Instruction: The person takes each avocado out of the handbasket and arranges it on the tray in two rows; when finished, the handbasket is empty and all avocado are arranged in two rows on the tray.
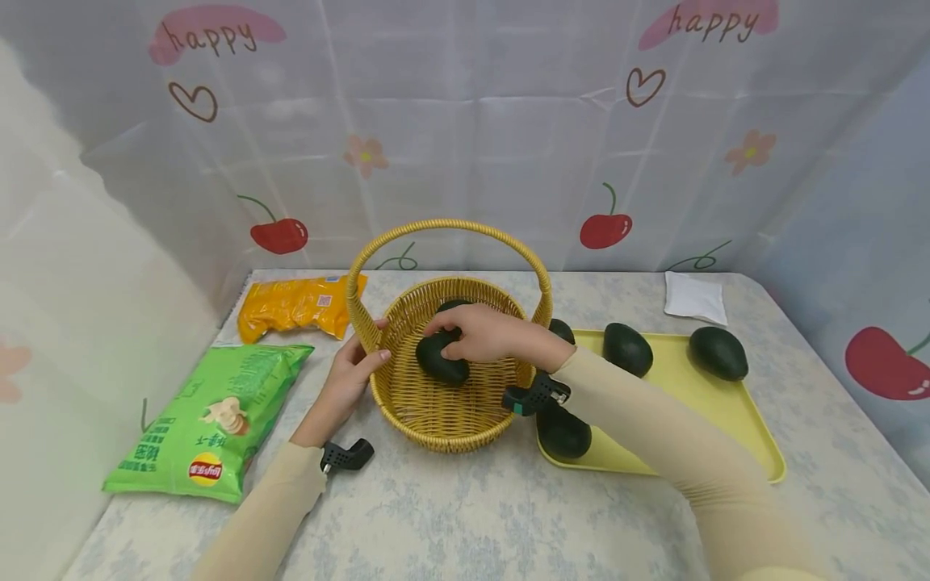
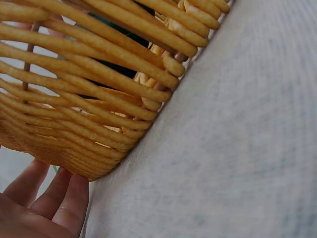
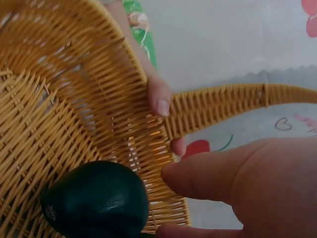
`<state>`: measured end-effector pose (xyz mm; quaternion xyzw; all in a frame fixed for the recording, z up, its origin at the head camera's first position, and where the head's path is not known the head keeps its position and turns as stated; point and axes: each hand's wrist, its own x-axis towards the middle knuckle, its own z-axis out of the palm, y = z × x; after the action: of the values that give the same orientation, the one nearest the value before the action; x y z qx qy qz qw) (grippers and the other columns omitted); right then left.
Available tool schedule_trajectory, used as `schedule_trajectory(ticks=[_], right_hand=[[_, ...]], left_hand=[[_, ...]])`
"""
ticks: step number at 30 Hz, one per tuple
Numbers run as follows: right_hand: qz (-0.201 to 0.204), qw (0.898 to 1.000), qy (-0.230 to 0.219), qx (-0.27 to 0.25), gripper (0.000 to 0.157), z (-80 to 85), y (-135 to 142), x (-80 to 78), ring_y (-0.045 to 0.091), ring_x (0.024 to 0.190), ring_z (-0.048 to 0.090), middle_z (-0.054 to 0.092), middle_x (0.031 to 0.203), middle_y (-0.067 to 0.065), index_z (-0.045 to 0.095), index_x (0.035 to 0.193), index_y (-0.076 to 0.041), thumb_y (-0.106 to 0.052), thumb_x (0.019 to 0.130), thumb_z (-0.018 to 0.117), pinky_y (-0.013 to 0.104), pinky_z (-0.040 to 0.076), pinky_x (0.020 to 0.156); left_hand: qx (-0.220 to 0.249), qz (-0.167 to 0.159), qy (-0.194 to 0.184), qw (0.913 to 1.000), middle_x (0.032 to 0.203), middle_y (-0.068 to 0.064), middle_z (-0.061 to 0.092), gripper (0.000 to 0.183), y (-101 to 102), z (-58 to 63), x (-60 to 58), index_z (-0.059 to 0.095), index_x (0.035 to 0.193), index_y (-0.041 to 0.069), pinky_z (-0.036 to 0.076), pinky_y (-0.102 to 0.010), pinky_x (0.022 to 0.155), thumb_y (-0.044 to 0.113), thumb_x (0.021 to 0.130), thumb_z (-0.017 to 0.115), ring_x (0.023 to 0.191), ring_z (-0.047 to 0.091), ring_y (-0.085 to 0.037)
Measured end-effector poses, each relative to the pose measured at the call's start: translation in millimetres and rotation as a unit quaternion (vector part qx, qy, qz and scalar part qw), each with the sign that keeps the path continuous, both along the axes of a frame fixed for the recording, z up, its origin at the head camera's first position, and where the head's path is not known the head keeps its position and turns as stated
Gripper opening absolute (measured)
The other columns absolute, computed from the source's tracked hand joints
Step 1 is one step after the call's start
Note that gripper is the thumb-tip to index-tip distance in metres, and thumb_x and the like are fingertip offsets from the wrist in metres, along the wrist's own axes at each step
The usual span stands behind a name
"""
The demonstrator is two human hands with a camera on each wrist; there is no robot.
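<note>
"happy"-lettered curtain (image 1: 465, 161) behind; left fingers (image 1: 373, 361) pinch basket rim (image 1: 449, 440), right fingers (image 3: 200, 173) spread by avocado (image 1: 436, 367).

This looks like a small curtained booth set up around a desk (image 1: 421, 524); whether it stands in a home, a lab or a studio cannot be told. Behind the wicker basket (image 1: 449, 442) hangs a pale, creased curtain (image 1: 465, 177) printed with cherries (image 1: 606, 231), hearts (image 1: 193, 102) and "happy". Similar sheets (image 1: 857, 250) enclose the basket's left and right sides. A faintly patterned cloth (image 1: 625, 532) spreads beneath the basket.
</note>
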<state>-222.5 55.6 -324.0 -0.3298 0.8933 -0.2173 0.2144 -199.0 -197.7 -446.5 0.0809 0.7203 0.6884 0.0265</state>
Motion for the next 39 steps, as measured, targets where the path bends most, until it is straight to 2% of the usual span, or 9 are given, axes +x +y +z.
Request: schedule_trajectory(ticks=[5, 11, 18, 22, 29, 39], right_hand=[[-0.002, 0.999, -0.006, 0.034, 0.042, -10.1, -11, -11.7, 0.029, 0.139, 0.051, 0.055, 0.149, 0.01, 0.059, 0.144, -0.018, -0.015, 0.102, 0.061, 0.041, 0.051, 0.103], [0.004, 0.998, -0.022, 0.054, 0.044, -19.2, -21, -17.3, 0.025, 0.142, 0.047, 0.05, 0.155, 0.007, 0.059, 0.144, -0.02, -0.013, 0.101, 0.062, 0.039, 0.048, 0.098], [0.023, 0.998, -0.031, 0.055, 0.046, -24.2, -30, -17.7, 0.028, 0.147, 0.042, 0.048, 0.157, 0.004, 0.058, 0.144, -0.021, -0.017, 0.099, 0.066, 0.046, 0.043, 0.113], [0.042, 0.997, -0.031, 0.053, 0.046, -27.7, -34, -16.7, 0.027, 0.146, 0.043, 0.05, 0.155, 0.004, 0.058, 0.144, -0.021, -0.018, 0.099, 0.066, 0.046, 0.042, 0.114], [0.046, 0.997, -0.033, 0.057, 0.044, -30.2, -40, -16.3, 0.025, 0.145, 0.045, 0.051, 0.154, 0.003, 0.06, 0.142, -0.022, -0.019, 0.098, 0.068, 0.044, 0.043, 0.114], [0.058, 0.996, -0.022, 0.059, 0.044, -28.3, -39, -14.6, 0.025, 0.142, 0.047, 0.053, 0.153, 0.004, 0.061, 0.142, -0.021, -0.019, 0.098, 0.067, 0.044, 0.043, 0.113]], left_hand=[[-0.007, 0.002, -0.008, 0.9999, 0.155, -0.019, 0.042, 0.054, -1, 0.1, -0.4, 0.041, 0.154, 0.008, 0.048, -0.017, 0.092, 0.009, 0.102, 0.056, 0.124, 0.049, -0.012], [-0.01, 0.005, -0.011, 0.9999, 0.157, -0.018, 0.042, 0.055, 0, -0.5, -1.0, 0.041, 0.154, 0.009, 0.048, -0.017, 0.092, 0.007, 0.101, 0.056, 0.128, 0.048, -0.016], [-0.006, 0.001, -0.007, 1.0, 0.155, -0.015, 0.043, 0.053, 0, 0.7, -0.5, 0.041, 0.153, 0.011, 0.049, -0.018, 0.092, 0.007, 0.102, 0.055, 0.128, 0.047, -0.017], [-0.011, -0.001, -0.007, 0.9999, 0.157, -0.015, 0.041, 0.053, 0, 0.7, -0.3, 0.04, 0.154, 0.01, 0.048, -0.017, 0.093, 0.007, 0.102, 0.054, 0.132, 0.046, -0.02], [-0.015, -0.002, -0.005, 0.9999, 0.159, -0.016, 0.038, 0.053, 0, 1.2, 0.0, 0.04, 0.154, 0.009, 0.046, -0.016, 0.095, 0.009, 0.103, 0.054, 0.138, 0.042, -0.026], [-0.007, -0.001, -0.011, 0.9999, 0.159, -0.012, 0.038, 0.055, 0, 2.0, 0.1, 0.04, 0.154, 0.011, 0.046, -0.016, 0.095, 0.008, 0.101, 0.056, 0.141, 0.041, -0.026]])
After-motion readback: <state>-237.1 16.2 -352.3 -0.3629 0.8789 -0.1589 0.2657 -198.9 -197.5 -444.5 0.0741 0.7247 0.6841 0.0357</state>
